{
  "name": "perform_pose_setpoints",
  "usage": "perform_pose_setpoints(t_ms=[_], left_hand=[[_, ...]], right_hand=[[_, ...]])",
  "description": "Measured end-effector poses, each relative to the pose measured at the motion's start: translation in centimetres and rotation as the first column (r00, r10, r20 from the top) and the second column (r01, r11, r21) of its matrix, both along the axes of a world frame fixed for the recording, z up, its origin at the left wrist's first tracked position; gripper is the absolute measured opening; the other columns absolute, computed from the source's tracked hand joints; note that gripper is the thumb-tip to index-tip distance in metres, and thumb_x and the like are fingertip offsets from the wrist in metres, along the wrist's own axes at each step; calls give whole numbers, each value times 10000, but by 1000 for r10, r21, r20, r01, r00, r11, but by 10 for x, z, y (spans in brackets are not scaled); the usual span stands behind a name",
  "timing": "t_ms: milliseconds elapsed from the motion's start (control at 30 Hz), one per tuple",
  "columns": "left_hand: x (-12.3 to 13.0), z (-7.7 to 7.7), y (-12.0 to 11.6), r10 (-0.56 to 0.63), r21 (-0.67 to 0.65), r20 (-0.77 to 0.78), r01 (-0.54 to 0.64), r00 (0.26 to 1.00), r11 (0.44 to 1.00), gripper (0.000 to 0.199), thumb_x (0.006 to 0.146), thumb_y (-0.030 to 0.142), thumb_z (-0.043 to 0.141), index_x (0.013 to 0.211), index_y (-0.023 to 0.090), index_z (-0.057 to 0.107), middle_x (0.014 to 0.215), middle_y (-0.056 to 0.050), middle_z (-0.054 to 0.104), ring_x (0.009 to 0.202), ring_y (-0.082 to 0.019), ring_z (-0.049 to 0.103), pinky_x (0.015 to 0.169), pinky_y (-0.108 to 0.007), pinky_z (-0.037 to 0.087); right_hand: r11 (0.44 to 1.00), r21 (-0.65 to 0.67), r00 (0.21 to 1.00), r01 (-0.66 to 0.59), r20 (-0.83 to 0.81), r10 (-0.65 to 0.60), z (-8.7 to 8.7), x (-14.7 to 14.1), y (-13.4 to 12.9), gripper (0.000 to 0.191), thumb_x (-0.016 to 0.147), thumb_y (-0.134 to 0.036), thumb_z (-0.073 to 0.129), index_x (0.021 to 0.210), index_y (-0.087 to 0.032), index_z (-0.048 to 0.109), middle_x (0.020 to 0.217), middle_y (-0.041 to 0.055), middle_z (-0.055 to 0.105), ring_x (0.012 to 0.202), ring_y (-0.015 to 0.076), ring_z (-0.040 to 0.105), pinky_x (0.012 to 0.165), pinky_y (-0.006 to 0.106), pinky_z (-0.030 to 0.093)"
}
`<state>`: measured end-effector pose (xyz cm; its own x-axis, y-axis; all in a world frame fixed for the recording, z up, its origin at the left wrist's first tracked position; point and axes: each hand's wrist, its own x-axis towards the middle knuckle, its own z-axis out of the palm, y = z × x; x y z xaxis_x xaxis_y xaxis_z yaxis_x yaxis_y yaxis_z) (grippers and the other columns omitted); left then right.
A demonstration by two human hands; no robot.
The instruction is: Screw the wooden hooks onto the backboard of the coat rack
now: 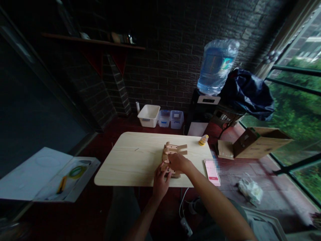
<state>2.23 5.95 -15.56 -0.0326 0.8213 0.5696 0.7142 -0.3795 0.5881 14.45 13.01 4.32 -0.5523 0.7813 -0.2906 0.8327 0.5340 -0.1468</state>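
A light wooden assembly [173, 147] with several slats and dark round holes or fixings lies on the pale wooden table [125, 160], right of its middle. At its near end, my left hand [161, 182] is closed around the edge, thumb and fingers touching the wood. My right hand [179, 162] reaches over the middle of the assembly from the right, fingers bent down and pressed together. What lies between those fingertips, if anything, is hidden. On the table's left half rests a thin dark stick-like piece [136, 149].
A small yellow-capped bottle [203, 140] and a pink-screened phone [212, 172] are at the table's right side. Left of the table is an open white case [67, 180]. Storage bins [149, 116], a water dispenser [207, 103] and a cardboard box [260, 142] stand beyond.
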Motion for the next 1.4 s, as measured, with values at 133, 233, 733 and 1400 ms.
perform_pose_setpoints(t_ms=[133, 233, 733, 1400], left_hand=[[0, -3, 1, 2, 6, 13, -2, 1000, 1000, 433, 928, 328, 608, 1356, 289, 554, 1476, -96, 516, 1376, -289, 480, 1063, -496, 515], [1, -6, 1, 3, 3, 19, -3, 1000, 1000, 436, 930, 324, 609, 1361, 291, 551, 1468, -93, 523, 1386, -281, 469, 1084, -493, 498], [1, -4, 1, -15, 5, 14, 15, 1000, 1000, 462, 935, 312, 601, 1390, 287, 520, 1494, -112, 493, 1396, -294, 456, 1102, -528, 474], [3, -10, 1, 1, 20, 24, -2, 1000, 1000, 370, 928, 314, 609, 1294, 263, 587, 1465, -117, 514, 1388, -296, 460, 1089, -522, 473]], right_hand=[[999, 2, 999, 37, -4, -37, -2, 0, -4, 422, 886, -249, 602, 1255, -47, 578, 1123, 272, 709, 1009, 338, 724, 785, 400, 585], [999, 10, 998, 49, -27, -49, -5, 2, -5, 470, 884, -252, 599, 1299, -41, 533, 1154, 275, 695, 1027, 337, 715, 807, 415, 582], [995, -54, 996, 78, -47, -80, -10, 4, -4, 452, 915, -287, 570, 1306, -75, 490, 1139, 256, 705, 1059, 332, 707, 799, 390, 567], [997, -42, 998, 63, -28, -65, -9, 11, -8, 449, 922, -275, 581, 1318, -82, 494, 1212, 248, 682, 1075, 331, 700, 796, 383, 572]])
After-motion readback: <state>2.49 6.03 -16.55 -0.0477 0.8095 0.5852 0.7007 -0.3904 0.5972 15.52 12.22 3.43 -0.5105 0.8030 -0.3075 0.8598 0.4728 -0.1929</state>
